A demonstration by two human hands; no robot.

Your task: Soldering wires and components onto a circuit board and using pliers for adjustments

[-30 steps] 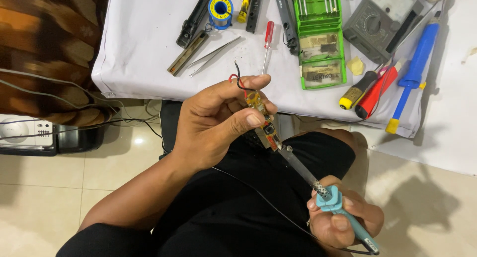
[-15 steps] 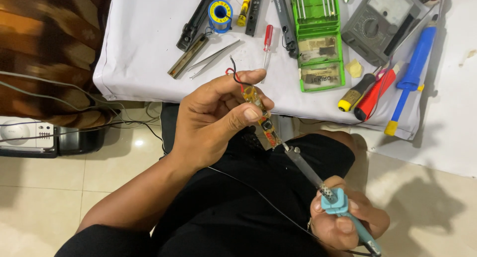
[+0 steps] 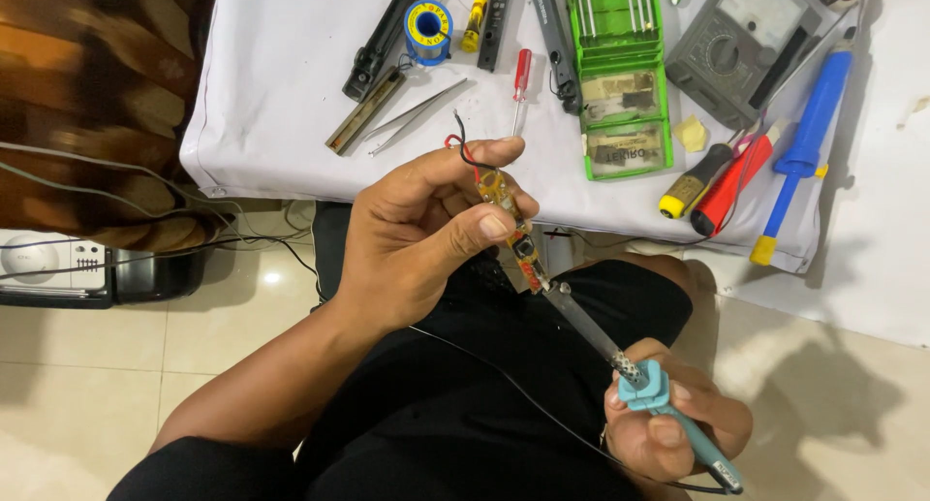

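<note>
The left hand [image 3: 417, 234] is pinching a narrow orange circuit board [image 3: 511, 228] between thumb and fingers, holding it over the lap just below the white cloth [image 3: 281, 84]. The right hand [image 3: 678, 428] is wrapping its fingers tight around a teal-handled soldering iron [image 3: 639, 375], whose tip seems to be touching the board's lower end, though blur is making that uncertain.

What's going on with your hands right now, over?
Left hand pinching small orange circuit board. Right hand gripping soldering iron, tip at the board's lower end. Nothing in the way; tools lie on white cloth beyond.
</note>
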